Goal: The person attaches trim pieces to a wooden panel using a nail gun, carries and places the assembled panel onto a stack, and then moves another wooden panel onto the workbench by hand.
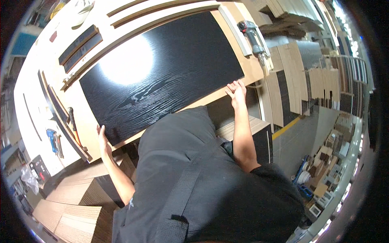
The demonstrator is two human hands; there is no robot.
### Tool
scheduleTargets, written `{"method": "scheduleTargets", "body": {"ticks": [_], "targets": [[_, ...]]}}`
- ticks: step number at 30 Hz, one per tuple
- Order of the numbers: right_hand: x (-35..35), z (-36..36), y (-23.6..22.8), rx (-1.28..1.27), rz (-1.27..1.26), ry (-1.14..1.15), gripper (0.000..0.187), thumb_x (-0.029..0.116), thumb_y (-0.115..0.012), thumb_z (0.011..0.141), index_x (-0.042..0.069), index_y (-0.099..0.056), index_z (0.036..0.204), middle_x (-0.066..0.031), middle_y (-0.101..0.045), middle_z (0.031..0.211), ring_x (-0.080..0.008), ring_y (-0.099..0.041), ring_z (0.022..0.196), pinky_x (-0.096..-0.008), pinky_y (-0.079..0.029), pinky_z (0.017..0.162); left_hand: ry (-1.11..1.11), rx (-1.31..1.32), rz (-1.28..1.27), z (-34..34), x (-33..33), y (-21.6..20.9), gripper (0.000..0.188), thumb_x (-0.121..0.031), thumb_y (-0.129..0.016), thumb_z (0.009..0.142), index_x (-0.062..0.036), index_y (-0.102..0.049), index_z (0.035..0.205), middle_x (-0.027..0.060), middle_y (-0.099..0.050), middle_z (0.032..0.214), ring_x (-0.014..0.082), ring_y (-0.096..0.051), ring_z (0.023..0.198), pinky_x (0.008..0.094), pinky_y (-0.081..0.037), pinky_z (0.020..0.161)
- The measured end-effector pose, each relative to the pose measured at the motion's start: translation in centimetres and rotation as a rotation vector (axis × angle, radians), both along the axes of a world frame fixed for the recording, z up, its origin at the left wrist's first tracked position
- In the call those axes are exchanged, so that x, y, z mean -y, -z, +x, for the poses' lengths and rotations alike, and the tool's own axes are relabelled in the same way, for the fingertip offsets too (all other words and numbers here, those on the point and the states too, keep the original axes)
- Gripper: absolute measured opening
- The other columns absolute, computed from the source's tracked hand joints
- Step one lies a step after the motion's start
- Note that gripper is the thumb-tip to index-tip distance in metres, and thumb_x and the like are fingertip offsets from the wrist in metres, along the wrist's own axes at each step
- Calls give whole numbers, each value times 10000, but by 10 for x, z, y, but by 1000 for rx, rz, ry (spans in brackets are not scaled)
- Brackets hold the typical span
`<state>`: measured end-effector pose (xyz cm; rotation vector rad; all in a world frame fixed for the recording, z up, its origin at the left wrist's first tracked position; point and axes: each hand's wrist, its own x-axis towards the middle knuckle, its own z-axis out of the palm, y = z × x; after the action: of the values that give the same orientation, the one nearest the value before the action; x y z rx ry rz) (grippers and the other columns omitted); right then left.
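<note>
A large black wood-grain panel (182, 60) lies flat on a light wood board, with a bright glare on its left half. At its near left corner, my left hand (104, 141) rests against the edge, fingers stretched out and slightly apart. My right hand (237, 94) is by the near right corner, fingers spread and a little bent, their tips at the panel's front edge. Neither hand visibly wraps round the panel. A light wood strip (162, 21) runs along the panel's far side. A pale bar (235, 30) stands beyond its right end.
On the right lies a power driver (254, 42). A hammer (74, 127), a blue-handled tool (52, 139) and dark strips (60, 115) are at the left. Short dark blocks (81, 46) sit at the back left. Stacked boards (81, 190) stand below, and more panels (291, 77) at the right.
</note>
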<state>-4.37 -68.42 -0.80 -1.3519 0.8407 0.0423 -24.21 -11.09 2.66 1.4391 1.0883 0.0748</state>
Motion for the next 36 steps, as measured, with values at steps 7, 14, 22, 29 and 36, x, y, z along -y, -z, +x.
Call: {"method": "scheduleTargets", "body": {"ticks": [7,14,22,29,36], "targets": [[-4,-2,-21,46,139,10,741,-16,-442,800,38,-194,1495,-242,-260,1508,-410,-481,1247,-515,-506,921,55,6,6,10,-6,3,791,-434,-645,855,-95,-288,1474,120,-290,1515,258,-188,1426,474,-90,1139],[-8,13,-27,20,154,5,772,-6,-440,780,68,-186,1505,-222,-186,1543,-425,-438,1281,-567,-446,967,-1,67,20,39,-6,-2,700,-334,-658,876,-18,-367,1429,146,-361,1473,241,-295,1383,373,-168,1149],[-4,25,-32,-12,138,33,766,14,-454,790,103,-201,1508,-155,-249,1516,-355,-446,1263,-576,-412,1000,87,-1,35,60,11,-15,801,-375,-670,823,10,-339,1444,188,-337,1487,283,-266,1399,386,-174,1153],[12,34,-24,-29,187,50,806,1,-480,787,112,-164,1520,-119,-332,1432,-331,-456,1236,-569,-406,1004,132,-16,44,67,26,-28,803,-369,-672,798,16,-365,1432,206,-360,1478,308,-286,1395,406,-176,1154],[28,43,-17,-25,227,31,719,89,-483,889,131,-138,1518,-71,-476,1049,-348,-443,1224,-564,-398,1014,144,38,-25,78,37,-26,776,-343,-665,796,21,-384,1421,212,-388,1456,311,-319,1377,395,-209,1144]]}}
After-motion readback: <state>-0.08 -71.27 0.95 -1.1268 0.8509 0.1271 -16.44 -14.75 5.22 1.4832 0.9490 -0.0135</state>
